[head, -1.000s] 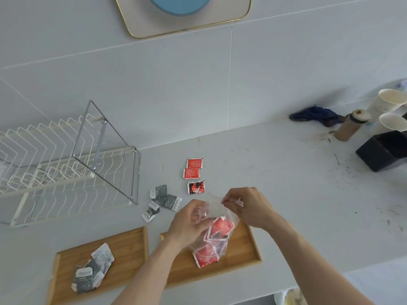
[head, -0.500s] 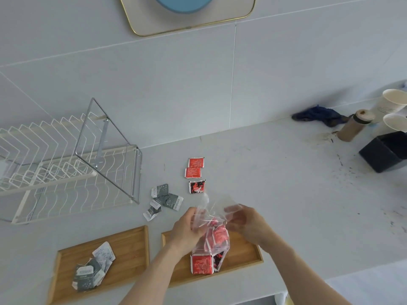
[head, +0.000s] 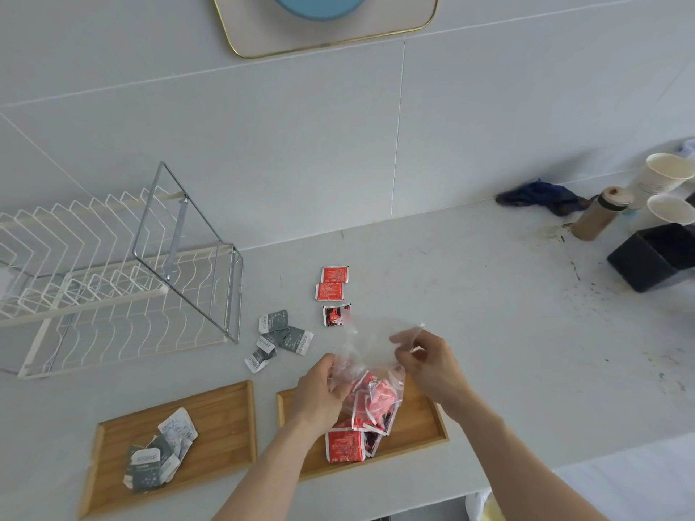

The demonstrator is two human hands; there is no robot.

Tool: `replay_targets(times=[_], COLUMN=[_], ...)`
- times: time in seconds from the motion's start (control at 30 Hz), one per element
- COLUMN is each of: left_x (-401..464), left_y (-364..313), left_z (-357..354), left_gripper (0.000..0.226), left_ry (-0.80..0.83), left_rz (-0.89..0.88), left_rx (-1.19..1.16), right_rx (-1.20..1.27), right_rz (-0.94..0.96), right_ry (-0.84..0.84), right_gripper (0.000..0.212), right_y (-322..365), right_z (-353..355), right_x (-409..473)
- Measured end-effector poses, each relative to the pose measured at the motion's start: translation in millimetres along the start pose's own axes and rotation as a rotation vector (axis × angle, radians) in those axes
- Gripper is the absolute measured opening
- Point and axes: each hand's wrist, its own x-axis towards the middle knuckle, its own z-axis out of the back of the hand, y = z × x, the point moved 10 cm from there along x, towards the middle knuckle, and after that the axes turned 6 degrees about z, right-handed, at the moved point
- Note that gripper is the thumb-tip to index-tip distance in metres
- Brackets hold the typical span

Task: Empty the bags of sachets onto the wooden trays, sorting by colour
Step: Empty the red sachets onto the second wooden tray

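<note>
Both hands hold a clear plastic bag (head: 370, 347) upended over the right wooden tray (head: 425, 423). My left hand (head: 319, 392) grips its left side, my right hand (head: 428, 364) pinches its upper right corner. Red sachets (head: 376, 402) slide out of the bag's mouth, and one red sachet (head: 345, 445) lies flat on the tray below. The left wooden tray (head: 222, 419) holds a pile of grey sachets (head: 158, 456). Loose on the counter are three red sachets (head: 331, 291) and several grey sachets (head: 282, 338).
A white wire dish rack (head: 113, 280) with a raised metal frame stands at the left. At the far right are paper cups (head: 665, 178), a brown lidded cup (head: 601, 214), a black box (head: 654, 257) and a blue cloth (head: 541, 195). The counter's front edge runs just below the trays.
The bag was tipped from hanging mouth-up to mouth-down over the right tray. Red sachets have dropped lower, and one now lies on the tray.
</note>
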Motion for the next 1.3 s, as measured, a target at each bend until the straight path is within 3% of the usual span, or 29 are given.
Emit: replay_targets(times=[0.23,0.57,0.77,0.9,1.03,1.13,1.3], left_x=[-2.4,-3.1,-6.2,-15.8,-25.5,-37.8,-55.5], left_y=[-14.2,-31.5,-13.7,20.1,56.1,85.9,162.8], left_z=[8.7,25.8,54.6,72.4,91.2,115.7,180.7], left_gripper=[0.030,0.025,0.056,0.080,0.093,0.087,0.058], left_ry=[-0.009,-0.057,-0.072,-0.026,0.063,0.086,-0.077], left_rz=[-0.032,-0.090,-0.032,0.088,0.102,0.110,0.193], left_rx=[-0.087,-0.193,-0.446,-0.730,-0.928,-0.979,-1.101], right_rx=[0.049,0.087,0.369,0.608,0.686,0.669,0.518], right_rz=[0.058,0.134,0.046,-0.126,-0.237,-0.283,-0.348], right_ry=[-0.103,-0.173,-0.212,-0.163,-0.074,0.024,0.228], right_gripper=[0.010,0.019,0.012,0.010,0.007,0.005,0.003], right_y=[11.7,45.6,57.5,54.3,56.7,62.7,70.2], right_z=[8.5,19.4,8.1,-33.2,-90.5,-141.9,-239.3], right_x=[-2.7,6.1,13.4,7.9,-4.7,-16.1,-42.7])
